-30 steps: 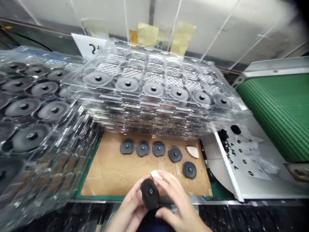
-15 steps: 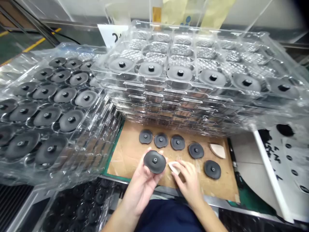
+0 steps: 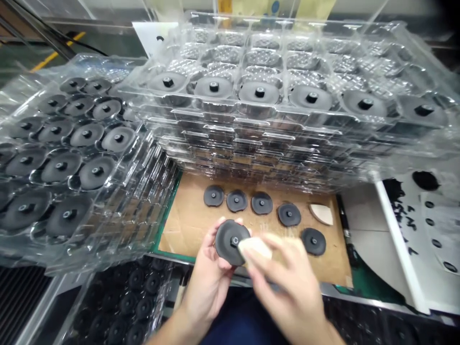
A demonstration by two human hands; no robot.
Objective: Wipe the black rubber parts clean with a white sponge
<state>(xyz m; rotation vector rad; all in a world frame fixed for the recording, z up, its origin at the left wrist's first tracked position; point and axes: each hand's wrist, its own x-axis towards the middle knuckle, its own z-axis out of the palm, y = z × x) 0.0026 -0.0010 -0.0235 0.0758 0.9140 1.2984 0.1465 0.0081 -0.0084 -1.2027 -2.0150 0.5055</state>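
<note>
Nearest us, our left hand [image 3: 206, 282] closes its grip on the rim of a black disc [image 3: 227, 238], held above the counter [image 3: 339, 290]. Our right hand [image 3: 291, 297], blurred, pinches a pale pad [image 3: 254, 247] against the disc's hub. Just beyond the grip, loose discs [image 3: 261, 203] lie on a brown mat [image 3: 187, 225]; farther off, clear trays [image 3: 273, 139] are stacked. Risk: pad pressure may tip the disc out of a light rim hold.

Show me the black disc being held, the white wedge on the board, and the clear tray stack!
black disc [image 3: 225, 239], head view, face left of hub.
white wedge [image 3: 322, 214], head view, middle.
clear tray stack [image 3: 251, 158], head view, front wall.
</note>
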